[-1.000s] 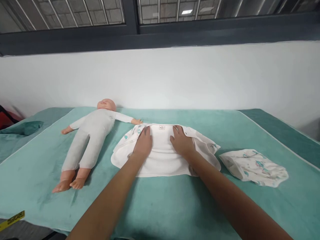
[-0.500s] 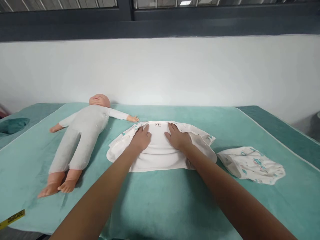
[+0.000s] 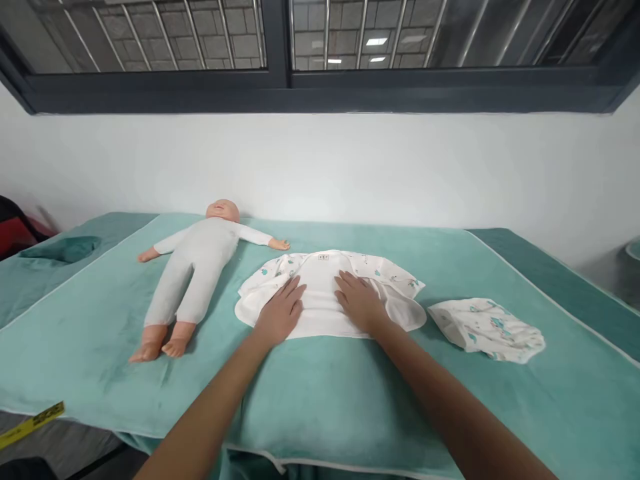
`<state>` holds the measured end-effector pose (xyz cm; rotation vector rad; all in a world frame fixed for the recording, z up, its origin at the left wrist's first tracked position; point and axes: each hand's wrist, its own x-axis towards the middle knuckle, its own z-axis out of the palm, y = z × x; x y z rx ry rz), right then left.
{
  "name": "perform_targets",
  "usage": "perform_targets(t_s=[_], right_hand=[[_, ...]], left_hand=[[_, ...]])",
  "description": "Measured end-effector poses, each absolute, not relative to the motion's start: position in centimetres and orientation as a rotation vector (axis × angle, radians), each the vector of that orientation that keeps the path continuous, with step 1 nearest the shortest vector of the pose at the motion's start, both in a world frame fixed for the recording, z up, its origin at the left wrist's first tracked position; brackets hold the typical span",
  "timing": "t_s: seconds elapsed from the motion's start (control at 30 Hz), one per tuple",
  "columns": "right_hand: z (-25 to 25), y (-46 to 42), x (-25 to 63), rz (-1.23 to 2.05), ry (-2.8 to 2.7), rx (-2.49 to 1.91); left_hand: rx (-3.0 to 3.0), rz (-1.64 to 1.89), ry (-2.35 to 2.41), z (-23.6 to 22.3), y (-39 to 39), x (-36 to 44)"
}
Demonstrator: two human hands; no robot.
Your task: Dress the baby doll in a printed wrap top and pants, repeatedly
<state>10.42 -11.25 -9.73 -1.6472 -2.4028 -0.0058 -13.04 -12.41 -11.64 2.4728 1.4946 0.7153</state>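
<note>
A small white baby top (image 3: pixel 321 300) with a teal print lies spread open on the bed, its plain inner side facing up and a small label at the neckline. My left hand (image 3: pixel 281 311) rests flat on its left half, fingers stretched out. On the right half lies my right hand (image 3: pixel 361 304), also flat with fingers extended. Neither hand grips the cloth. To the left, a baby doll (image 3: pixel 204 248) in a white body suit lies on its back, one arm reaching toward the top. A folded printed baby garment (image 3: pixel 493 329) sits to the right.
A teal cover (image 3: pixel 320 393) with pale edging spreads over the bed. Behind it rises a white wall (image 3: pixel 320 167) under a dark window frame (image 3: pixel 290 93). A yellow strip with black markings (image 3: pixel 33 425) is at the lower left, and a red and black item (image 3: pixel 15 230) at the left.
Both hands have slid from the neckline down toward the middle of the top. Its upper edge now lies flatter and shows more print. My view has tilted upward.
</note>
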Motion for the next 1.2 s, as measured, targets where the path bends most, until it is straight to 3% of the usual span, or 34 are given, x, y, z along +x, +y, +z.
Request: perform_targets(t_s=[0.3,0.57,0.83,1.0,1.2], right_hand=[[-11.2,-20.9,14.3,-0.079,-2.247,-1.317],[-10.6,-20.9,15.4,-0.171,-2.273,-1.324],[-10.2,-20.5,15.2,-0.185,-2.262,-1.304],[-9.8,-21.2,14.9,0.028,-2.229,-1.316],[-10.2,-18.1,18.6,0.131,-1.525,-1.481]], left_hand=[[2.397,1.045,1.334,-12.1,-19.7,-15.2],[2.332,1.275,1.5,-12.7,-19.5,-15.2],[2.391,1.256,1.609,-11.6,-20.4,-14.9],[2.381,1.146,1.64,-11.4,-20.5,-15.0],[2.339,1.147,1.661,-11.4,-20.3,-14.9]])
